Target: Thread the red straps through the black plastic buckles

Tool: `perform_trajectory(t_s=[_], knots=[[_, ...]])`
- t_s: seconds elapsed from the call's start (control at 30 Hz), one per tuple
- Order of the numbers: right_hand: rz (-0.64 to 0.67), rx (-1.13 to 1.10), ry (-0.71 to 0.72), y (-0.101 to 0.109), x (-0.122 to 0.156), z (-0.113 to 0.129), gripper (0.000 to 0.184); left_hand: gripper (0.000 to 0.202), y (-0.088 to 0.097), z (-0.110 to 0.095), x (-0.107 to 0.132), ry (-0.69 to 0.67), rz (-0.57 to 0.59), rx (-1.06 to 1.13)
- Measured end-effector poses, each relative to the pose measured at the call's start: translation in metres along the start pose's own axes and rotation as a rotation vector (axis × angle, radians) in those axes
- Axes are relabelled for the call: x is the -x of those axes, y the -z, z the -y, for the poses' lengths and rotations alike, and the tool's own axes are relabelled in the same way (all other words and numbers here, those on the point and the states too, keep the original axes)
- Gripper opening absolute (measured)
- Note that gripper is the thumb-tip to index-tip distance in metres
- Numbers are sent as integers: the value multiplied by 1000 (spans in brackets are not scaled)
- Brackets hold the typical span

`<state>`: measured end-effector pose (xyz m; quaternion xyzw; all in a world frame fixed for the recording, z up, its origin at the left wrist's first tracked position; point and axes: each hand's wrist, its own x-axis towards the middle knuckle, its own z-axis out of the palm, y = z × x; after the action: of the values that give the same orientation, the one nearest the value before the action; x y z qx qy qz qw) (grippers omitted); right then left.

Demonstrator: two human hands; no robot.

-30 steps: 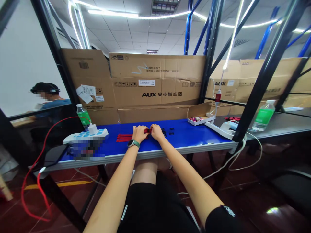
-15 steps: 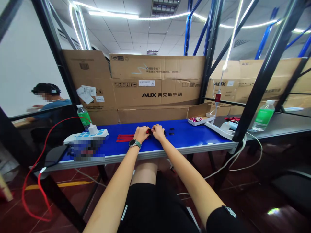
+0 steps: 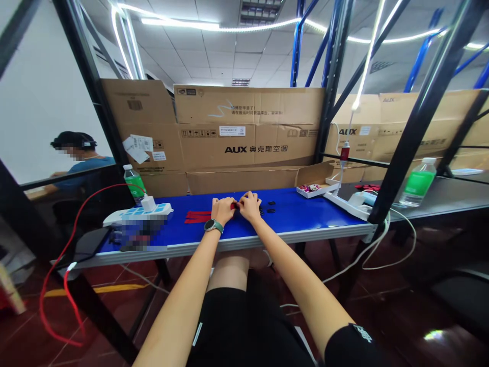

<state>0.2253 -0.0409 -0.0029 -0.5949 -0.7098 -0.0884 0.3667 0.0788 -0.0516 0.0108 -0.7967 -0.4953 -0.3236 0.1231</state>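
My left hand [image 3: 222, 209], with a watch on its wrist, and my right hand [image 3: 250, 205] meet over the blue tabletop [image 3: 305, 216]. Both have their fingers curled and pinch a small red piece [image 3: 233, 206] between them. A pile of red strips [image 3: 197, 217] lies just left of my left hand. Several small black parts [image 3: 269, 207] lie just right of my right hand.
A white power strip [image 3: 135, 213] and a green-labelled bottle [image 3: 134, 184] stand at the table's left, with a red cable [image 3: 64, 265] hanging down. A small cardboard tray [image 3: 317, 186] sits at the back right. Cardboard boxes [image 3: 248, 132] wall the back. Another person [image 3: 78, 153] sits at left.
Both hands stay together on the red piece with only slight finger movement. The view has shifted a little.
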Motion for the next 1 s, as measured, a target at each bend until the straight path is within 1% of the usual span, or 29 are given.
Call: perform_trajectory(t_s=[0.1,0.17,0.23,0.3,0.37,0.43,0.57,0.6,0.63,0.67,0.7,0.73,0.77,0.8,0.83,0.87,0.9,0.93,1.0], knots=[[-97,-98,-105,-2,-5,-7,23,18,-3,1,-2,64,3,21],[-146,-126,-128,-1,-6,-10,26,19,-4,1,-2,81,6,29],[-131,-114,-73,-1,-4,-9,26,19,-4,2,-2,65,7,26],[-74,-95,2,0,-1,-6,23,17,-4,3,-1,48,3,18],[-52,-102,14,0,-1,-4,23,16,-5,4,0,51,-14,21],[-109,-145,-73,0,-3,-4,27,17,-6,7,-1,65,-29,37],[-274,-245,-401,5,-8,-13,37,21,-12,14,-3,86,-24,73],[-300,-246,-465,6,-8,-15,40,23,-14,15,-4,87,-20,80],[-325,-227,-498,7,-7,-16,45,25,-15,17,-4,87,-19,87],[-338,-194,-485,7,-6,-16,50,28,-17,19,-4,85,-20,95],[-324,-153,-419,6,-5,-15,53,30,-19,21,-4,82,-23,106],[-273,-113,-307,4,-4,-14,54,33,-21,23,-4,74,-30,122],[-187,-77,-168,2,-3,-12,52,36,-24,26,-4,60,-39,141],[-72,-51,-24,-2,-2,-10,48,38,-26,28,-5,41,-48,161],[49,-38,92,-6,-1,-8,44,40,-29,30,-5,18,-56,182],[149,-31,167,-9,-1,-7,41,43,-32,32,-6,-3,-63,202],[216,-29,198,-12,-1,-6,39,45,-34,34,-7,-18,-72,220],[255,-27,204,-14,-1,-6,37,46,-36,35,-8,-29,-81,237],[274,-23,183,-15,-1,-6,33,44,-39,36,-9,-44,-94,263]])
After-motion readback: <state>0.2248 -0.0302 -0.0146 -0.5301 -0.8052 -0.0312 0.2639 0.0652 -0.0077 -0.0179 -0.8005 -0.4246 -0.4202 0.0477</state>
